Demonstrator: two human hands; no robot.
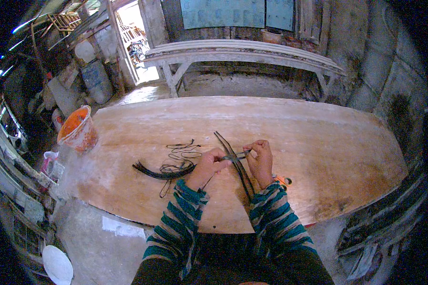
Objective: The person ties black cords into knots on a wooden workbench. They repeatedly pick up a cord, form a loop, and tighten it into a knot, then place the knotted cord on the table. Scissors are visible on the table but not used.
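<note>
Now your left hand (207, 166) and right hand (260, 159) both pinch a long dark curved strip (233, 164) over the wooden table (328, 142); contents of the orange plastic bucket (76, 129) are unclear.

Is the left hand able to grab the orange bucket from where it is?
Probably yes, with a stretch: the orange bucket sits far left of the left hand, with only bare table between, but both hands hold a dark strip.
</note>
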